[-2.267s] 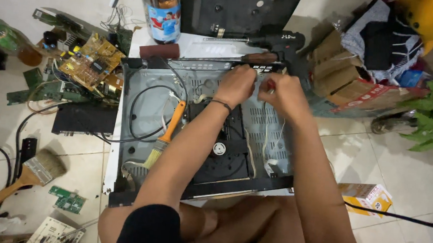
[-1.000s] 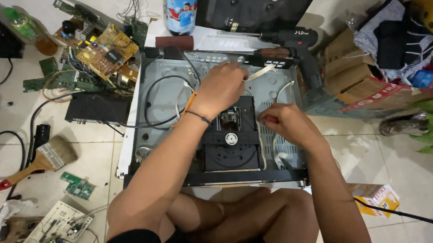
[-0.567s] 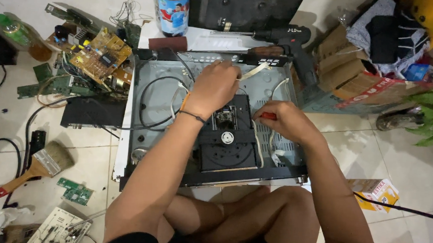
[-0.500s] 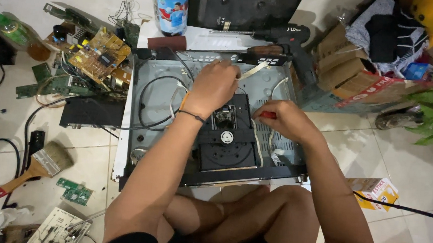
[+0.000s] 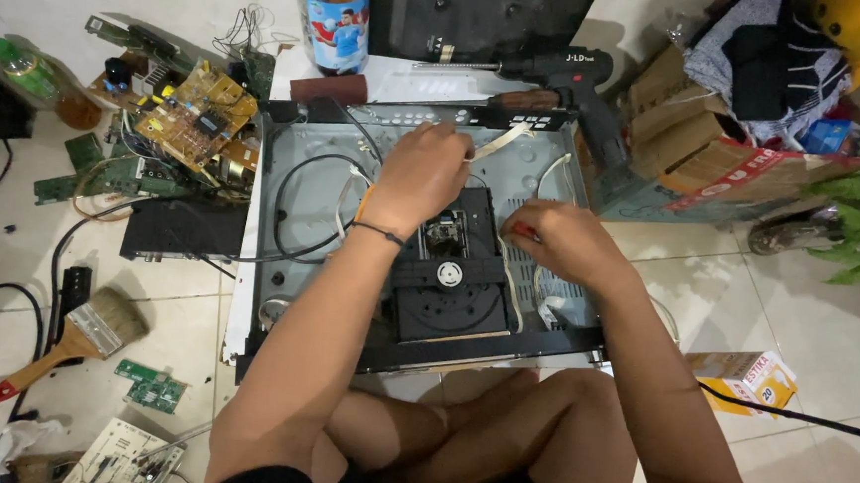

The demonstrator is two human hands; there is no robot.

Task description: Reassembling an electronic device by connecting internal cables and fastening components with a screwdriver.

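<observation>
An open grey metal player chassis [image 5: 304,179] lies on the floor in front of my crossed legs, with a black disc drive [image 5: 446,297] in its middle. My left hand [image 5: 422,171] reaches over the drive toward the back wall and pinches a pale flat ribbon cable [image 5: 504,140]. My right hand [image 5: 561,244] rests to the right of the drive, closed on a small red-tipped tool [image 5: 518,229], most of which is hidden in the fist. An orange screwdriver handle [image 5: 362,204] peeks out under my left wrist. Black cables [image 5: 289,188] loop across the chassis floor.
Loose circuit boards [image 5: 194,118] lie in a heap at the left. A paintbrush [image 5: 76,334] and a small green board [image 5: 152,391] lie on the tiles. At the back are a bottle [image 5: 334,17] and a black drill [image 5: 570,71]. To the right: cardboard boxes [image 5: 695,138], a yellow carton [image 5: 745,375].
My right hand has come down from the back of the chassis to the right side of the drive. My left hand stays near the back, on the ribbon cable. The view shifted slightly.
</observation>
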